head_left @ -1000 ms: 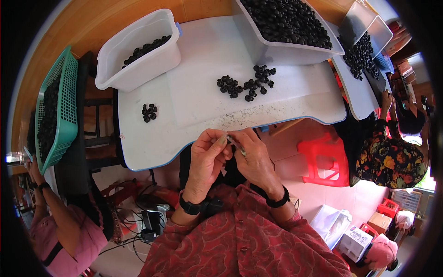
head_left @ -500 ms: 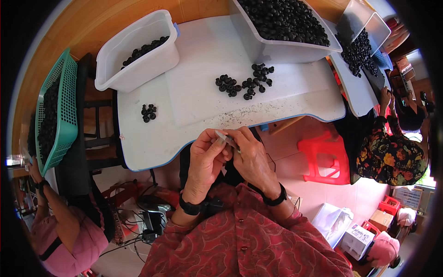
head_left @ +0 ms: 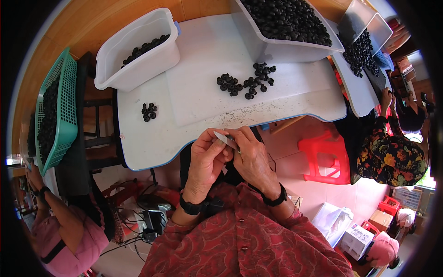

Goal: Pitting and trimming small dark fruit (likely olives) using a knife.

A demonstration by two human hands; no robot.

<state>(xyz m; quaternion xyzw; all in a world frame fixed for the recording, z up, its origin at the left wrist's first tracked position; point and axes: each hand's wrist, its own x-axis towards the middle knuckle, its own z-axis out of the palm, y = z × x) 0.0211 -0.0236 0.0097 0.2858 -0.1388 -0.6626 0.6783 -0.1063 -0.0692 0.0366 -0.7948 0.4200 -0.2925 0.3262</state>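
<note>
Just off the table's near edge, my two hands meet. My right hand [head_left: 253, 159] is closed around a small knife [head_left: 224, 138], its pale blade pointing up and left across my left fingertips. My left hand [head_left: 203, 159] is pinched closed under the blade; whatever it holds is hidden by the fingers. Beyond them, small round black parts [head_left: 229, 84] lie in a loose pile on the white table [head_left: 198, 51]. A smaller group of the same black parts [head_left: 148, 112] sits at the table's left. Dark shavings [head_left: 240, 114] are scattered near the front edge.
A white tub [head_left: 161, 71] with some black parts stands at the back left, a fuller grey tub [head_left: 295, 51] at the back right. Far left is a green basket [head_left: 69, 106] beside a person in pink [head_left: 76, 235]. A red stool [head_left: 325, 159] stands right, near another seated person [head_left: 392, 154].
The knife blade has turned slightly and shows more of its flat side. Both hands stay in nearly the same place. The person at the left has shifted their arm a little.
</note>
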